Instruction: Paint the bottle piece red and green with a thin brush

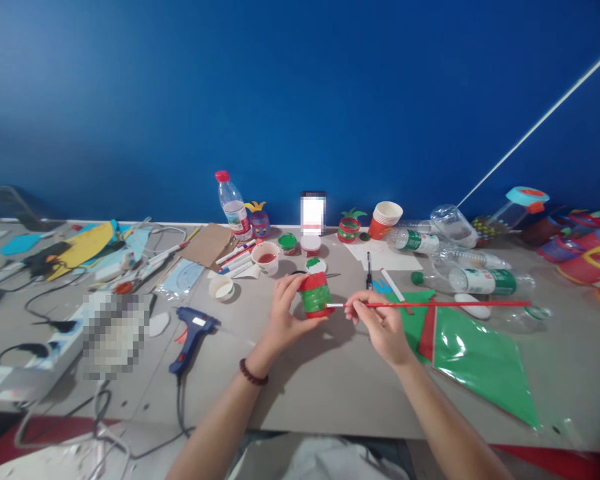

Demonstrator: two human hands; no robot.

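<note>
My left hand [284, 307] grips a small round container [316, 295] between fingers and thumb, tilted above the table. Its side is painted green in the middle with red bands at both ends. In my right hand [375, 325] is a long red-handled paintbrush [445, 304], held in a pinch near its metal collar. The brush tip touches or nearly touches the lower red band. Just behind the container are an open jar of green paint [287, 243], a lid smeared with green [315, 265] and a paper cup of reddish liquid [266, 258].
A blue glue gun [194, 339] lies at left, its cord running off the front edge near a power strip [55, 353]. Plastic bottles [485, 281] and green sheets [485, 363] lie at right. A lit phone [313, 213] leans against the blue wall.
</note>
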